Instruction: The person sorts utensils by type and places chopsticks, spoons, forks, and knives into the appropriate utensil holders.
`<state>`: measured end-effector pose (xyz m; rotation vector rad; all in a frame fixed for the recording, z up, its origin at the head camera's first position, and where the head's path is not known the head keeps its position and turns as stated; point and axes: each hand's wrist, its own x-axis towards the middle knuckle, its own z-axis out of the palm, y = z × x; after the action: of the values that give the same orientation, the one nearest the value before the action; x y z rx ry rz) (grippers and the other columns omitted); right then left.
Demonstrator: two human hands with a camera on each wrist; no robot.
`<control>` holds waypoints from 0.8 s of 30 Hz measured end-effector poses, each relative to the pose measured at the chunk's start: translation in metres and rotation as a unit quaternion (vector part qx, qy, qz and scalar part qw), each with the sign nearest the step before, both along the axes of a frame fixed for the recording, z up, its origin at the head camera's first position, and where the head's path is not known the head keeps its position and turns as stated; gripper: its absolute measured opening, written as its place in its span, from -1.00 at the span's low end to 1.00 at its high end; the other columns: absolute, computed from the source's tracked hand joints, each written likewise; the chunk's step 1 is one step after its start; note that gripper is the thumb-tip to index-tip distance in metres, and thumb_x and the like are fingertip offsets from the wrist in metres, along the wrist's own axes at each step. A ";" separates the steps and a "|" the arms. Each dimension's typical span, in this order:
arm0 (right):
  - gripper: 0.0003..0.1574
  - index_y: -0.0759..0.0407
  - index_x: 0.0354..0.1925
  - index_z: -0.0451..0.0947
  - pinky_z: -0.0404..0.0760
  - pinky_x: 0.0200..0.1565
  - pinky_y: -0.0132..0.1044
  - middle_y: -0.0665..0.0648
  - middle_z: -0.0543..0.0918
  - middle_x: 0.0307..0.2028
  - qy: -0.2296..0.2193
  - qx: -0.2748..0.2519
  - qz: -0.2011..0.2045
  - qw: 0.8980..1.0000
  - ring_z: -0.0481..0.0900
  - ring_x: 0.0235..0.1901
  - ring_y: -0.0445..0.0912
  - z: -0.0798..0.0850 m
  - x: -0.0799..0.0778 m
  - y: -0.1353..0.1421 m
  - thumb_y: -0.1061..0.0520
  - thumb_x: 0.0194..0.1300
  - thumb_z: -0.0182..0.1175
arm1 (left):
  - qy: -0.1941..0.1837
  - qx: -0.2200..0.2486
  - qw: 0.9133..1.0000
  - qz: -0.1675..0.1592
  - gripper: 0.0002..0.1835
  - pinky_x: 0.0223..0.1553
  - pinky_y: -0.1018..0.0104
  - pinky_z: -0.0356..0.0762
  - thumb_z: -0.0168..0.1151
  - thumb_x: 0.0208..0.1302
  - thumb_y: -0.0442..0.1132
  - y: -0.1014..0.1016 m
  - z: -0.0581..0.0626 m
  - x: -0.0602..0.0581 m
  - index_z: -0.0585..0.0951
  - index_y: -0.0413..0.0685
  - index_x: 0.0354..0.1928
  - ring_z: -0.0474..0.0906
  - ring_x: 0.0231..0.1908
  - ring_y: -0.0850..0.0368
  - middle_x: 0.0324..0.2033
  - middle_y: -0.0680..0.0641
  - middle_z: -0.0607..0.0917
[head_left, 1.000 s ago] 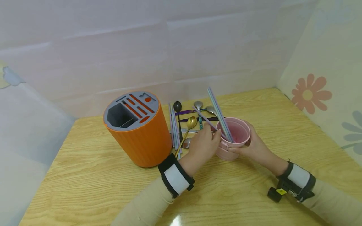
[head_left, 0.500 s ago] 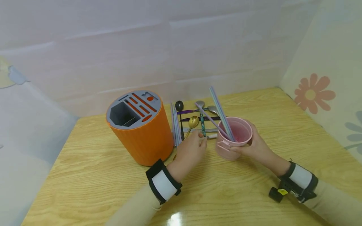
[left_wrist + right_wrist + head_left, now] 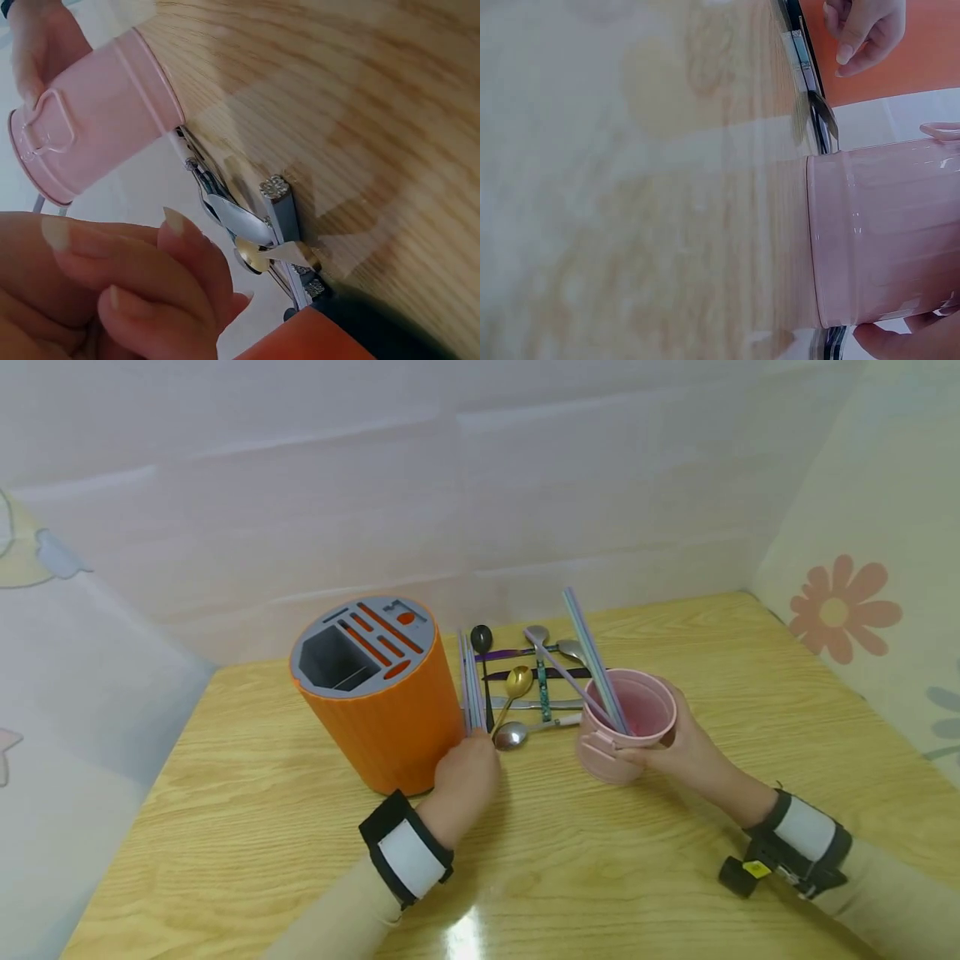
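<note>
A small pink bucket (image 3: 598,765) is held by my right hand (image 3: 693,762), with fingers round its far side and thumb at the front near the rim. Several pastel chopsticks (image 3: 591,647) lean inside it, and a lone purple one slants left. My left hand (image 3: 468,777) is over the near end of a bunch of chopsticks (image 3: 472,685) lying on the table. Its fingers curl loosely around nothing in the left wrist view, near the chopsticks' glittery ends (image 3: 276,187). A silver spoon (image 3: 512,736) and a gold spoon (image 3: 519,682) lie just right of that hand.
An orange cylindrical knife holder (image 3: 397,718) with a grey slotted top stands close left of the left hand. A black spoon (image 3: 482,638), a silver knife (image 3: 555,703), a purple-handled piece (image 3: 504,654) and other cutlery lie crisscrossed toward the wall (image 3: 375,510).
My left hand has let go of a purple chopstick at the bucket and moved left to the bunch beside the orange holder. The right hand stays on the bucket.
</note>
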<state>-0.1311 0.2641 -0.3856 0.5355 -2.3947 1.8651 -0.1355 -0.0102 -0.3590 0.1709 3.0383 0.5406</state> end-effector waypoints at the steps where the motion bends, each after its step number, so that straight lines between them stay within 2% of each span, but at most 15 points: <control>1: 0.18 0.17 0.45 -0.10 0.40 0.09 -0.52 0.18 0.18 0.28 0.000 0.002 0.000 1.000 0.22 0.21 -0.07 0.000 0.000 0.000 0.50 0.04 0.34 | 0.001 -0.002 1.000 -0.003 -0.87 -0.57 0.15 0.56 0.10 0.37 -0.41 0.000 0.000 -0.001 0.53 -0.35 -0.35 0.58 -0.55 -0.01 -0.58 -0.17 0.57; 5: 0.18 0.15 0.46 -0.09 0.39 0.10 -0.51 0.20 0.19 0.28 -0.002 0.001 0.006 1.000 0.22 0.23 -0.04 0.001 -0.001 0.000 0.50 0.05 0.33 | 0.003 -0.015 1.000 -0.006 -0.88 -0.56 0.18 0.57 0.10 0.36 -0.44 0.000 -0.002 -0.004 0.55 -0.36 -0.35 0.56 -0.55 0.02 -0.57 -0.16 0.56; 9: 0.18 0.12 0.47 -0.07 0.39 0.12 -0.49 0.20 0.20 0.30 0.001 -0.004 0.014 1.000 0.21 0.24 -0.02 0.001 -0.001 0.001 0.51 0.05 0.32 | 0.014 -0.043 0.999 0.009 -0.87 -0.58 0.22 0.55 0.13 0.34 -0.43 0.002 -0.007 -0.010 0.58 -0.34 -0.38 0.56 -0.57 0.05 -0.58 -0.15 0.58; 14: 0.19 0.11 0.47 -0.07 0.38 0.11 -0.50 0.18 0.19 0.30 0.004 -0.001 0.012 1.000 0.21 0.24 -0.02 0.000 -0.001 0.001 0.51 0.04 0.33 | -0.003 -0.077 0.997 0.019 -0.87 -0.60 0.23 0.54 0.18 0.31 -0.42 0.007 -0.011 -0.016 0.61 -0.30 -0.40 0.56 -0.57 0.08 -0.58 -0.13 0.59; 20: 0.18 0.12 0.46 -0.07 0.39 0.12 -0.48 0.19 0.20 0.29 0.005 -0.006 0.018 1.000 0.22 0.24 -0.02 0.000 -0.002 0.000 0.52 0.04 0.33 | -0.016 -0.074 0.997 0.017 -0.85 -0.61 0.25 0.53 0.17 0.33 -0.40 0.007 -0.014 -0.017 0.62 -0.29 -0.41 0.53 -0.60 0.09 -0.60 -0.12 0.56; 24: 0.18 0.16 0.46 -0.07 0.38 0.12 -0.50 0.19 0.19 0.28 0.015 -0.015 0.019 1.000 0.22 0.23 -0.04 -0.001 -0.002 0.001 0.56 0.03 0.31 | -0.009 -0.083 0.996 0.029 -0.84 -0.61 0.26 0.53 0.16 0.35 -0.37 0.008 -0.013 -0.017 0.61 -0.29 -0.39 0.54 -0.60 0.10 -0.61 -0.11 0.56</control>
<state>-0.1327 0.2646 -0.3867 0.6073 -2.3491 1.8911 -0.1528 -0.0026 -0.3724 0.0688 3.0599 0.2892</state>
